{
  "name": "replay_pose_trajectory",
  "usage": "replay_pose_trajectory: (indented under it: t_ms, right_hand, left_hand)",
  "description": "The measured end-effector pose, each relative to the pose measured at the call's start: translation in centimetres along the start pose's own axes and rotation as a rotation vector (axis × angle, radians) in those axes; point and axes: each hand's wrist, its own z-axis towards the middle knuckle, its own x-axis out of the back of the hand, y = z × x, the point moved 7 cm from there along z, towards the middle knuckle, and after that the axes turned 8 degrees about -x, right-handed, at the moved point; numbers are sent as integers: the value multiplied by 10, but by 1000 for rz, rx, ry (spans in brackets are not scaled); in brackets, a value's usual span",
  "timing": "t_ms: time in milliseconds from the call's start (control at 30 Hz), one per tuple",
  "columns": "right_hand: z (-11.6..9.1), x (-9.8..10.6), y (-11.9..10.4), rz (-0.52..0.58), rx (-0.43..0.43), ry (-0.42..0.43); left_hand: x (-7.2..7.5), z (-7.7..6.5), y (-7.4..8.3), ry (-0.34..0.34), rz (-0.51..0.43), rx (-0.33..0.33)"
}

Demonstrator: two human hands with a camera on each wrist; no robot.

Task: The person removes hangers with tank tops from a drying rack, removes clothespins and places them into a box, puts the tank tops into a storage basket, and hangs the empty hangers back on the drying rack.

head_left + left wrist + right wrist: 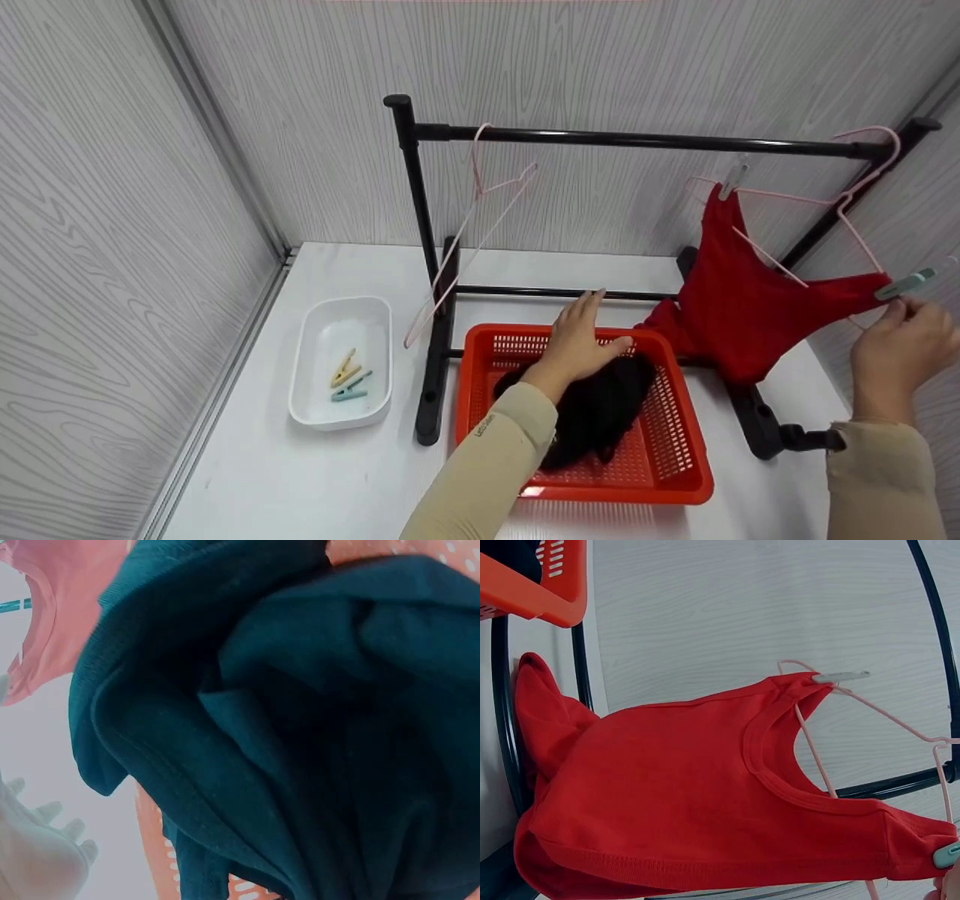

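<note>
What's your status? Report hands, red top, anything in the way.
Left hand open over basket. Right hand at clip on red top, grip unclear. Red top on hanger, clip at each shoulder. Possible snag: lower end bunched by basket.

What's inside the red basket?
A dark, bunched-up cloth lies inside the red basket, with the left hand over it. Whatever might be beneath the cloth is covered and can't be seen.

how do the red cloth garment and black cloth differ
The red cloth garment hangs clipped to a thin pink hanger; the black cloth lies bunched in the red plastic basket. The garment is spread enough to show its neckline; the black cloth's outline is lost in folds. Both are fabric.
</note>
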Motion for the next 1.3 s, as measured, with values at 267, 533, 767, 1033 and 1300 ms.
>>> replay_pose_trajectory:
  t_ms: [267,533,767,1033,1300]
  right_hand:
    - [-9,10,-14,80,82,71]
    - [-7,6,-13,141,305,155]
    - [-13,1,-17,150,328,109]
    - [-24,1,-29,249,467,149]
    - [-41,5,-50,352,532,157]
  left_hand:
    - [4,6,13,38,-109,15]
    - [7,9,18,37,-178,22]
    - [3,8,7,21,-171,59]
    - [-2,5,1,22,-325,113]
    - [0,8,6,22,-440,129]
